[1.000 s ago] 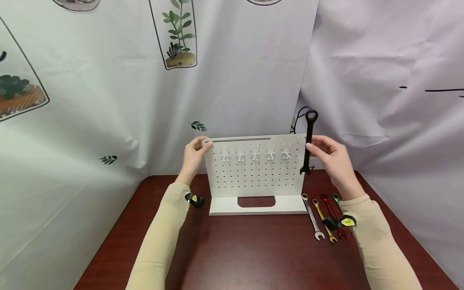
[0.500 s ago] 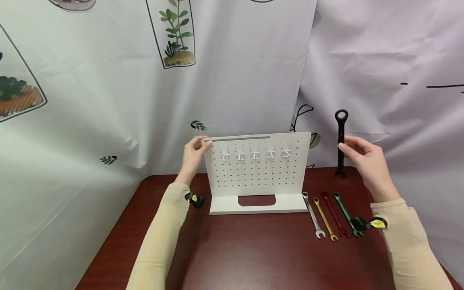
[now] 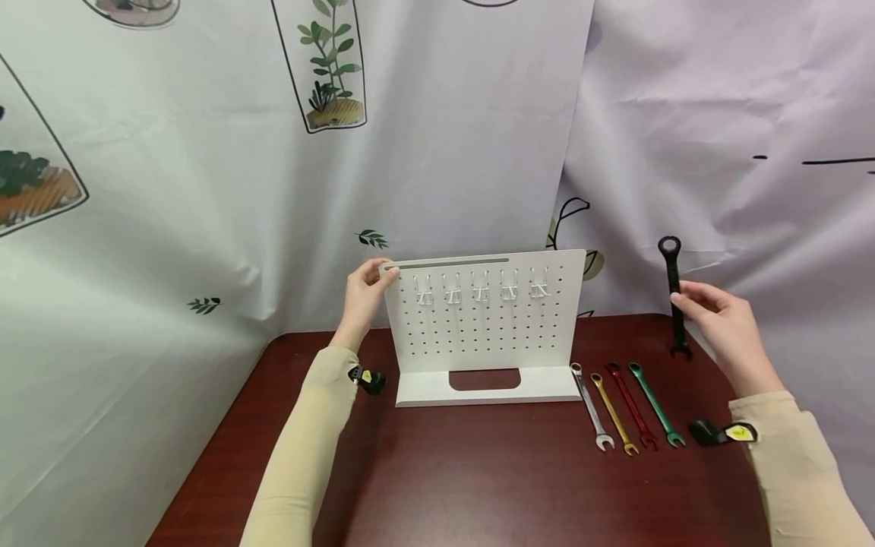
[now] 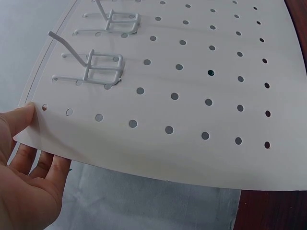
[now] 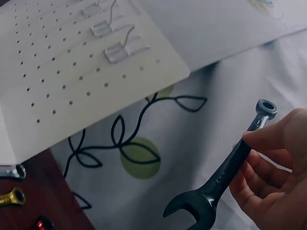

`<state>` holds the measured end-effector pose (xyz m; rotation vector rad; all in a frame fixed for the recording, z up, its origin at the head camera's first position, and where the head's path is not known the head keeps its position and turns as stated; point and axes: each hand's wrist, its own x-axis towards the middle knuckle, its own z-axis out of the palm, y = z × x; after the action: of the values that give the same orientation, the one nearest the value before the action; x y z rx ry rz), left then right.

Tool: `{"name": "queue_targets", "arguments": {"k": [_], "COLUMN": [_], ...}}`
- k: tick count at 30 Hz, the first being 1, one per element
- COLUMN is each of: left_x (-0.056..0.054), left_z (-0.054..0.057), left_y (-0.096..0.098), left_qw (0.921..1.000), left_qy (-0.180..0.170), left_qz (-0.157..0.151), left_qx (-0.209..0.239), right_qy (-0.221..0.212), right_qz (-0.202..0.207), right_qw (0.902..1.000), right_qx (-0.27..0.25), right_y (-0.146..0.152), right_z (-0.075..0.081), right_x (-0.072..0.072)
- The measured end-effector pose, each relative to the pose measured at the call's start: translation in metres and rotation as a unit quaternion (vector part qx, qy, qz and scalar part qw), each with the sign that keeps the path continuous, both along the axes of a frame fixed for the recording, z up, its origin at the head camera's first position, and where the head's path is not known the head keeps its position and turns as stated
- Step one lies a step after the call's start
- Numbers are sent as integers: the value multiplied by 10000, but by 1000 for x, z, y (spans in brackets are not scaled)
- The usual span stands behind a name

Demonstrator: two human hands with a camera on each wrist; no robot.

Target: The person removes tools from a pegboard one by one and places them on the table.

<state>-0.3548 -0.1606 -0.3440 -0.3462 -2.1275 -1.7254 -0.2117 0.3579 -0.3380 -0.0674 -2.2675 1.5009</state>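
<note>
My right hand pinches a black combination wrench by its shaft, ring end up and open jaw down, above the table's right side. In the right wrist view the black wrench lies between thumb and curled fingers. My left hand grips the upper left corner of a white pegboard stand. Thumb on the front and fingers behind, the left hand shows close up in the left wrist view. Several white hooks sit in a row near the board's top, with nothing hanging on them.
Right of the stand, a silver wrench, a yellow wrench, a red wrench and a green wrench lie side by side on the dark red table. Printed white cloth hangs behind.
My right hand has moved away from the board's right edge, rightward and then slightly down, carrying the black wrench. The left hand keeps its grip on the board's corner.
</note>
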Motion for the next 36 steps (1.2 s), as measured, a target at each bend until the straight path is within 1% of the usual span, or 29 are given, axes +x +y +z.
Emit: {"name": "queue_targets", "arguments": {"k": [3, 8, 12, 17, 23, 29, 32, 36], "left_x": [0, 1, 1, 1, 1, 3, 3, 2], "left_z": [0, 1, 2, 2, 2, 2, 1, 0], "left_y": [0, 0, 0, -2, -2, 0, 1, 1], "left_qw": [10000, 10000, 10000, 10000, 10000, 10000, 10000, 9999], "left_qy": [-9, -18, 9, -17, 6, -8, -18, 12], "left_qz": [34, 55, 38, 22, -22, -34, -31, -36], "left_qx": [-3, -61, -40, -19, 30, 29, 59, 97], "right_qy": [-133, -477, -825, -1146, -1417, -1963, -2058, -2128], "right_qz": [-30, 22, -12, -35, 72, 312, 416, 479], "right_qw": [9999, 9989, 9963, 9920, 9870, 9763, 9735, 9698], "right_qx": [51, -15, 249, 538, 760, 857, 903, 1091], "right_y": [6, 18, 26, 36, 45, 52, 55, 58], "right_z": [-9, -26, -38, -53, -71, -90, -99, -108], "right_x": [-1, -3, -4, -4, 0, 8, 11, 12]}}
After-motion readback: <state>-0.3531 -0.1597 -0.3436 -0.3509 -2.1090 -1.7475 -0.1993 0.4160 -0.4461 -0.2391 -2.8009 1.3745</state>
